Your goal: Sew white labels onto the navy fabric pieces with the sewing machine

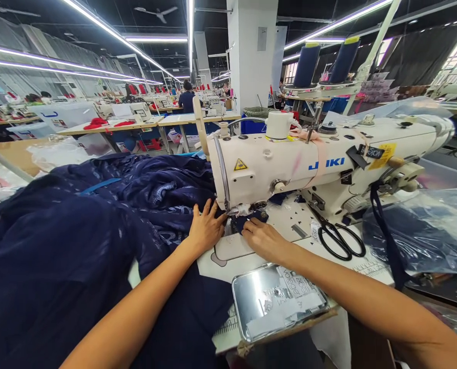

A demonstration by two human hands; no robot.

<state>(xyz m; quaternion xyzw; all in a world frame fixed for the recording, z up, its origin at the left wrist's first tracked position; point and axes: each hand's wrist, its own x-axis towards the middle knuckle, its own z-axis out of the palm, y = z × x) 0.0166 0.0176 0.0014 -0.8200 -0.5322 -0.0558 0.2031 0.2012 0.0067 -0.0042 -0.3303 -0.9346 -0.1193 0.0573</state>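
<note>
A white sewing machine (251, 177) stands in front of me, its needle area low at the left end. A large heap of navy fabric (75, 230) with pale patterned patches spreads over the left side and runs up to the needle. My left hand (206, 229) rests beside the needle area, fingers spread flat on the cloth. Just right of the presser foot, my right hand (263, 239) has its fingers curled together at a small navy piece of cloth (241, 222). Its fingertips are partly hidden, and the machine head covers part of the stitching spot.
Black-handled scissors (341, 242) lie right of my right hand. A metal tin (259, 312) holding printed labels sits at the table's front edge. Plastic-wrapped dark cloth (416, 236) lies at the right. Navy thread cones (307, 66) stand behind; a person (186, 96) sits farther back.
</note>
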